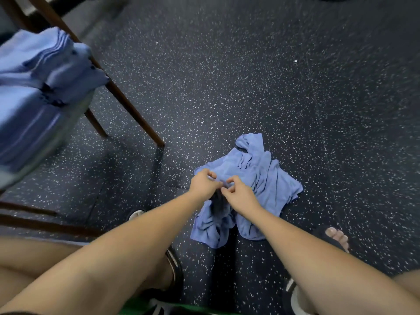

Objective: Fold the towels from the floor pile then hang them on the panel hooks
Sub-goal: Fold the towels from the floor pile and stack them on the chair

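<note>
A crumpled light-blue towel (261, 178) lies on the dark speckled floor in front of me. My left hand (203, 184) and my right hand (239, 194) meet over its near-left part, fingertips close together and pinching the cloth at one spot. The fabric under the hands is bunched and partly hidden. At the far left, several folded blue towels (41, 87) hang in a row, blurred.
Brown wooden legs (127, 98) of a frame slant across the floor to the left of the towel. More wooden bars (45, 223) run low at the left. My feet in sandals (336, 237) stand near the towel.
</note>
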{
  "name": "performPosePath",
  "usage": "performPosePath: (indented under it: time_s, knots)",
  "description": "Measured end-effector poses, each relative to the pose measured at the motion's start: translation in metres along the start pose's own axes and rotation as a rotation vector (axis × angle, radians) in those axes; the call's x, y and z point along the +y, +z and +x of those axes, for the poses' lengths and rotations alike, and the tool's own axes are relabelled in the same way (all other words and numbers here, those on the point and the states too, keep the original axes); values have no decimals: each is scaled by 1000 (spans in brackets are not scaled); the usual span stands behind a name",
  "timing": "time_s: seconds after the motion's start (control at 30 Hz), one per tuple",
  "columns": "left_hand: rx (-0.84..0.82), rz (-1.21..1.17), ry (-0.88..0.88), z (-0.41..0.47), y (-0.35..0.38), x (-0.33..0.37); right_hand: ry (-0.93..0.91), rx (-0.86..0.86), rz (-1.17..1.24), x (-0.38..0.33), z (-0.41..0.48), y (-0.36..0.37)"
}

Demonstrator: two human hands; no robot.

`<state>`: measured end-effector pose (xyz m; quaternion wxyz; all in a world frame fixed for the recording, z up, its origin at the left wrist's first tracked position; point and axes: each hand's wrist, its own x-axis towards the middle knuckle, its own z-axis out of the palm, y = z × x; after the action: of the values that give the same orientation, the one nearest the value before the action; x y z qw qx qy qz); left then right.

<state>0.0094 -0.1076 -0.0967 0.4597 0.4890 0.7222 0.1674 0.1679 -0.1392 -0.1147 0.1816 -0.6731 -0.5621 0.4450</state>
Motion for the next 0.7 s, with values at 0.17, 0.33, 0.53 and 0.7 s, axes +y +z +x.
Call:
performPosePath:
  time_s: [0.17, 0.33, 0.53, 0.7]
  knots:
    - [-82, -171, 174, -7, -57, 79, -156, 22, 67, -68, 6, -50]
    - [-111, -164, 344, -34, -109, 157, -315, 68, 30, -137, 0, -114]
    - [-110, -27, 621, -76, -165, 227, -447, 113, -34, -208, -19, -209]
    - [-3, 219, 845, -117, -195, 271, -518, 161, 107, -266, -49, -272]
